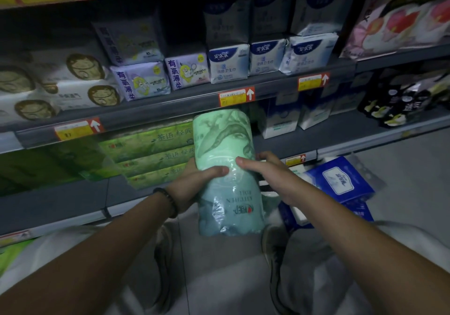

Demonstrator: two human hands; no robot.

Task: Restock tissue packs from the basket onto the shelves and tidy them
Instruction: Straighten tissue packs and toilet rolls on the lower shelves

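A green kitchen roll pack (224, 144) in clear wrap is held lengthwise between both hands, its far end at the edge of the lower shelf (151, 197). My left hand (192, 183) grips its left side, thumb across the front. Across the pack's right side lies my right hand (270, 175), fingers on the wrap. Green tissue packs (155, 153) are stacked on that shelf just left of the roll. Blue and white tissue packs (341, 180) lie low on the right, with a grey mesh edge behind them that may be the basket.
The middle shelf (194, 100) carries purple and blue sanitary pad packs with red and yellow price tags on its rail. White and blue packs (280, 119) stand right of the roll. My knees and shoes are below, on a grey floor.
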